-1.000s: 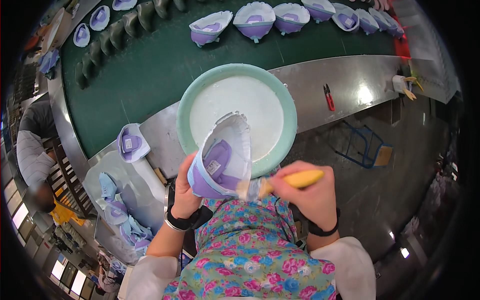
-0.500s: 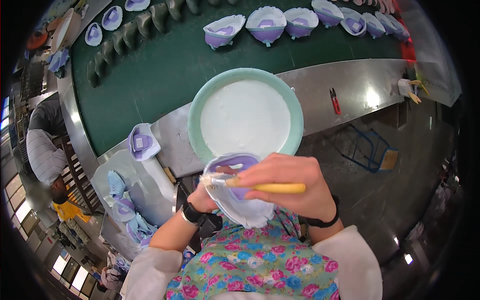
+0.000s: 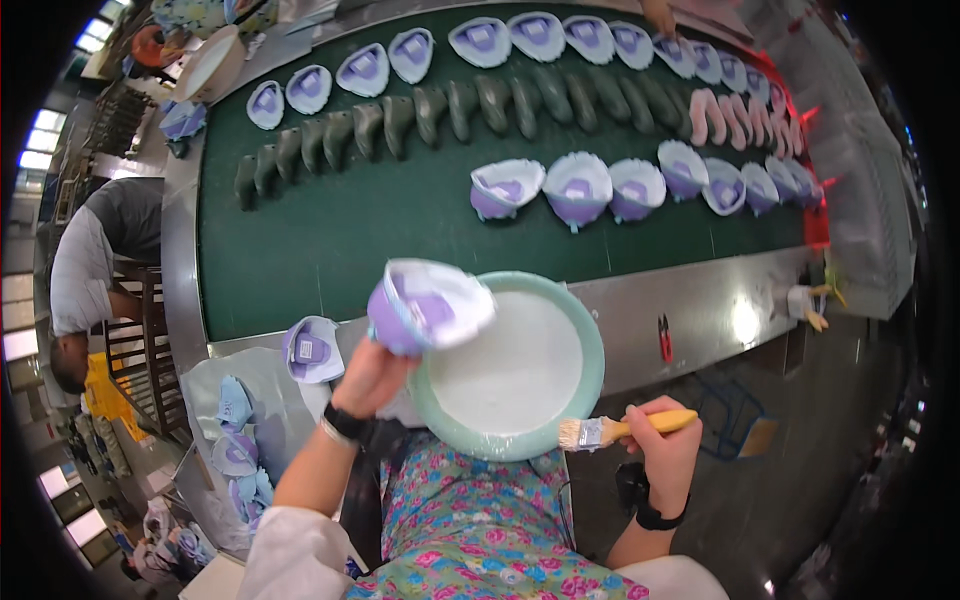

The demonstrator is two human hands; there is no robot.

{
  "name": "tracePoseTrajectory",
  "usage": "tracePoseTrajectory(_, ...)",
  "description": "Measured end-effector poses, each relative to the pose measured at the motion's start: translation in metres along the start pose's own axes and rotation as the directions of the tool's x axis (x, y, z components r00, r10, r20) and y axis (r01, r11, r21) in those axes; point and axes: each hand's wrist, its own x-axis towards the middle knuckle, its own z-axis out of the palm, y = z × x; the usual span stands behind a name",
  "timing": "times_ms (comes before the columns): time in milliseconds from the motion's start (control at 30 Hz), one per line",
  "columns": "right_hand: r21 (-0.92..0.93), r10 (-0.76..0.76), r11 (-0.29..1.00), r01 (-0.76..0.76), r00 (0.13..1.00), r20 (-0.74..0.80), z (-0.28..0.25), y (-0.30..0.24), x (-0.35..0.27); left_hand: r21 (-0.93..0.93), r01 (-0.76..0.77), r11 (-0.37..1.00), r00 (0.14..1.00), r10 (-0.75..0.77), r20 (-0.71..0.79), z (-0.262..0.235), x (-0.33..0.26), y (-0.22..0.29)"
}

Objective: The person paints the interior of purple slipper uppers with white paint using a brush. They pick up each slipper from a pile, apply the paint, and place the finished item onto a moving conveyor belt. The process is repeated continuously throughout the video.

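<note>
My left hand (image 3: 373, 380) grips a purple and white shoe upper (image 3: 402, 318) from below, raised over the left side of the basin with its opening showing. In my right hand (image 3: 662, 448) is a paintbrush (image 3: 660, 422) with a yellow handle and pale bristles. Its bristles point left, at the right front rim of a light green basin (image 3: 592, 350). White liquid (image 3: 505, 370) fills much of that basin, which sits at the table's near edge. Another shoe upper (image 3: 312, 348) rests left of my left hand.
A green conveyor belt (image 3: 290, 270) carries rows of shoe uppers (image 3: 578, 190), dark shoe lasts (image 3: 430, 112) and pink lasts (image 3: 735, 120). Red snips (image 3: 665, 338) lie on the metal edge. A blue-framed stool (image 3: 745, 420) stands at right. A person (image 3: 85, 270) bends over at left.
My left hand has lifted the upper forward and left, toward the belt. The brush has left the upper and moved right, to the basin's rim. The view has tilted up, showing more of the belt.
</note>
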Motion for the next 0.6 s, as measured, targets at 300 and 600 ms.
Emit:
tracePoseTrajectory(300,-0.086,0.038,0.996,-0.036,0.999,0.027,0.017,0.011,0.02,-0.087,-0.221,0.971,0.973,0.213,-0.09,-0.059,0.222,0.0)
tracePoseTrajectory(600,-0.168,-0.354,0.907,0.385,0.916,0.189,0.055,0.003,0.031,0.965,0.121,-0.234,0.791,0.61,0.049,-0.146,0.027,0.068)
